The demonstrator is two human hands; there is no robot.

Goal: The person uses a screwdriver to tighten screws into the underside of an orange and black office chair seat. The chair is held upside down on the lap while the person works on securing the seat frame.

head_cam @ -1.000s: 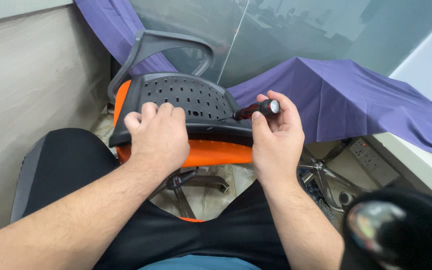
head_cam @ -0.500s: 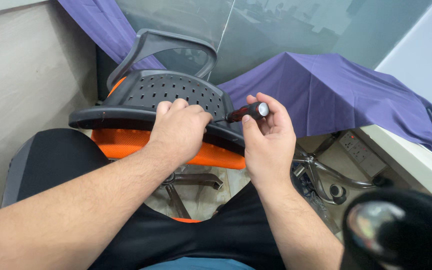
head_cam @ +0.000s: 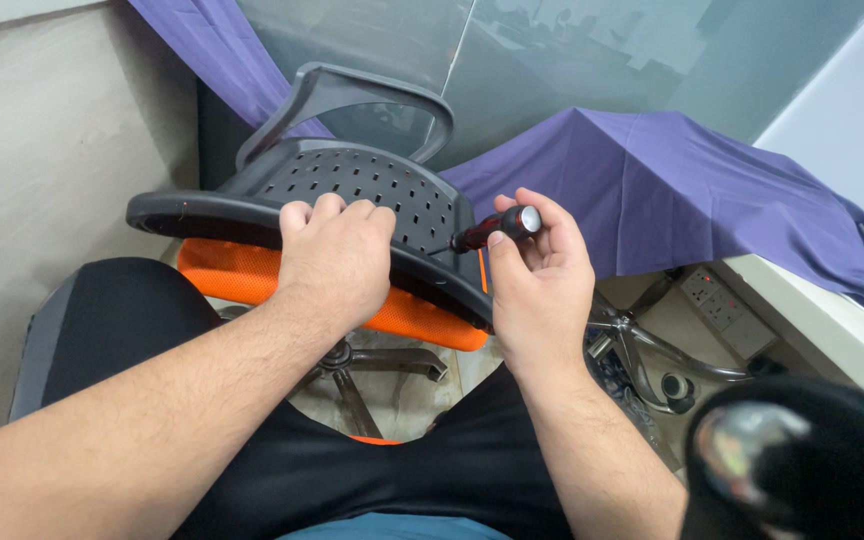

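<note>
A black perforated plastic chair seat shell (head_cam: 352,180) with an orange cushion (head_cam: 242,278) under it lies tilted over my lap. My left hand (head_cam: 337,258) grips the near rim of the shell from above, fingers curled over the edge. My right hand (head_cam: 542,275) holds a dark red and black screwdriver (head_cam: 497,228) by its handle, with the tip pointing left at the shell's right side. A black armrest loop (head_cam: 352,85) rises from the far edge of the shell.
Purple cloth (head_cam: 672,190) drapes over a glass partition and a white desk (head_cam: 832,320) on the right. A chair star base (head_cam: 372,365) lies on the floor between my legs. A power strip (head_cam: 727,310) and metal legs sit at the right. A dark blurred object (head_cam: 802,460) fills the lower right corner.
The seat shell has swung so its near rim reaches further left, showing more orange cushion. My left hand slid along the rim; my right hand keeps the screwdriver at the shell.
</note>
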